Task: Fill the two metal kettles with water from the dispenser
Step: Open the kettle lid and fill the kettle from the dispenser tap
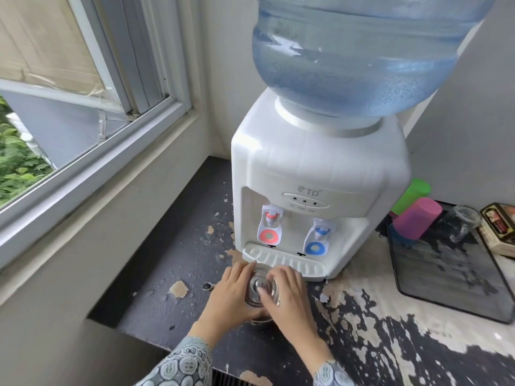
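Note:
A small metal kettle stands on the worn dark counter, just in front of the drip tray of the white water dispenser. My left hand wraps the kettle's left side. My right hand rests on its lid, fingers around the knob. The kettle's spout pokes out to the left of my left hand. Above the tray hang a red tap and a blue tap. A large blue water bottle sits on top. Only one kettle is in view.
A black mesh tray lies at the right with a pink cup, a green cup, a glass and a box. A window and wall close off the left. The counter's paint is peeling.

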`<state>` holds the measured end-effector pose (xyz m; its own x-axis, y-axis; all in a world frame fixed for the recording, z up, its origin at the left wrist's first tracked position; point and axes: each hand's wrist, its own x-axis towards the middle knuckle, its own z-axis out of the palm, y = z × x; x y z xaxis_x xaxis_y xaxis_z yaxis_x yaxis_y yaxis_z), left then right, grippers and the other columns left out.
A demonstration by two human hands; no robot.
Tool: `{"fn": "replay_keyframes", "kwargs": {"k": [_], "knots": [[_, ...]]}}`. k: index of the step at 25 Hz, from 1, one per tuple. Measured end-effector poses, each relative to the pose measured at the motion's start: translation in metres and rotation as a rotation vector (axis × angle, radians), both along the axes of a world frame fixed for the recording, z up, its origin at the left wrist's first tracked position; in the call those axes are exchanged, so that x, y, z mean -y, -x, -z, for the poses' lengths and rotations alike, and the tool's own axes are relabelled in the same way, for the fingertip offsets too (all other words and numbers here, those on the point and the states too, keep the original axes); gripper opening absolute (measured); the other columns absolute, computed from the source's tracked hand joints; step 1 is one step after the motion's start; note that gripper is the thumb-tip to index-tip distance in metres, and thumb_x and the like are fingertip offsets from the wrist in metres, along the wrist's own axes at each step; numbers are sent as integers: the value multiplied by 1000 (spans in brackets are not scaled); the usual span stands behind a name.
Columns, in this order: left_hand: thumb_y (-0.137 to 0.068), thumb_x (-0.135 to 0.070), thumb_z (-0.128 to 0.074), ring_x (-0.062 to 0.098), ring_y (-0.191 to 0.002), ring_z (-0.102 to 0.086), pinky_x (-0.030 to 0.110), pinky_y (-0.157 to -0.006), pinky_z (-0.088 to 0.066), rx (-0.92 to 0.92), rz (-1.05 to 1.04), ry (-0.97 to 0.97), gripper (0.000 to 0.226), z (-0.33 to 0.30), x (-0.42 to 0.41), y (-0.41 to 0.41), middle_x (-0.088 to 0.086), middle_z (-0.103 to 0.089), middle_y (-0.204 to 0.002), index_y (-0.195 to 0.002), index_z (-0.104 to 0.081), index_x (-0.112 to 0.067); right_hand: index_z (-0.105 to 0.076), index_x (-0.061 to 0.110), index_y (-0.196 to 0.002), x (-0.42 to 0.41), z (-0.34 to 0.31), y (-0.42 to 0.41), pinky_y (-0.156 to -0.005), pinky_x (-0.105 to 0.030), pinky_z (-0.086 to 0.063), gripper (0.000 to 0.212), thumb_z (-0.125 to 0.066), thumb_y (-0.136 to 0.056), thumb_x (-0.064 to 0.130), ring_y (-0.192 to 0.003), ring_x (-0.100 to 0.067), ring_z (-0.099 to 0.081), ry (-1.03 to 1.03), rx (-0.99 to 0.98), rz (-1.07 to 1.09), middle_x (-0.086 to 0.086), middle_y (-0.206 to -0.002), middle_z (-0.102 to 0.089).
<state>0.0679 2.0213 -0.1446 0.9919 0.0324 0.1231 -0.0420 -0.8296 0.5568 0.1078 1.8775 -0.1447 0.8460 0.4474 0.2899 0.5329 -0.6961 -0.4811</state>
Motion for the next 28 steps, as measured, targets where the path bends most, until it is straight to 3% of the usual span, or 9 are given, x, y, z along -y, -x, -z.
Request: {"fn": "replay_keyframes", "kwargs": {"k": [4, 7, 9, 16, 19, 23, 26, 28], "knots": [[-64, -71, -57, 13, -123, -35, 23, -106, -33, -70, -19, -53, 98, 4, 2, -1, -8, -36, -141, -141, -30, -17, -52, 14, -105, -15, -10, -27, -84, -32, -46, 39, -53, -80, 44, -101, -21, -49, 361, -125, -144, -5, -111, -48], [-65, -68, -55, 9, -125, -31, 21, -104, -35, -75, -41, -67, 95, -1, 3, -4, -14, -33, -142, -142, -27, -23, -60, 19, -90, -19, -9, -31, -58, -25, -51, 30, -46, -78, 43, -85, -17, -60, 392, 2, -207, -1, -99, -56], [-68, -63, -60, 8, -126, -30, 20, -103, -35, -77, -59, -57, 91, -1, 4, -5, -16, -33, -143, -142, -26, -24, -64, 21, -73, -22, -7, -32, -41, -17, -43, 30, -42, -74, 42, -70, -12, -62, 400, 53, -208, 3, -87, -60], [-64, -64, -49, 14, -123, -37, 16, -100, -32, -33, -61, -30, 89, 2, 6, -5, -8, -42, -137, -138, -36, -16, -67, 18, -64, -26, -11, -38, -33, -21, -37, 31, -43, -75, 36, -57, -13, -56, 419, 84, -227, 6, -78, -60], [-65, -59, -52, 16, -122, -38, 17, -103, -30, -37, -57, -13, 84, 4, 7, -7, -6, -44, -134, -135, -39, -14, -67, 14, -67, -28, -12, -40, -36, -26, -35, 38, -39, -77, 37, -61, -18, -58, 427, 56, -262, 2, -79, -59], [-64, -55, -58, 21, -108, -51, 20, -99, -35, -17, -82, -46, 79, 9, 8, -6, 0, -55, -122, -127, -47, -9, -64, 6, -93, -29, -19, -43, -60, -37, -40, 52, -25, -86, 38, -87, -25, -52, 391, -30, -301, -5, -98, -52], [-67, -49, -64, 24, -112, -48, 31, -97, -44, -18, -70, -44, 84, 6, 9, -5, 3, -50, -129, -134, -37, -5, -61, 6, -88, -28, -26, -51, -69, -36, -41, 36, -39, -92, 34, -80, -18, -48, 279, -144, -269, 1, -85, -41], [-70, -47, -65, 19, -120, -39, 29, -99, -42, -71, -71, -5, 89, 1, 8, -4, -3, -41, -137, -140, -25, -10, -57, 6, -77, -26, -27, -55, -69, -39, -42, 37, -41, -92, 37, -75, -19, -48, 257, -225, -276, -1, -83, -42]]}}
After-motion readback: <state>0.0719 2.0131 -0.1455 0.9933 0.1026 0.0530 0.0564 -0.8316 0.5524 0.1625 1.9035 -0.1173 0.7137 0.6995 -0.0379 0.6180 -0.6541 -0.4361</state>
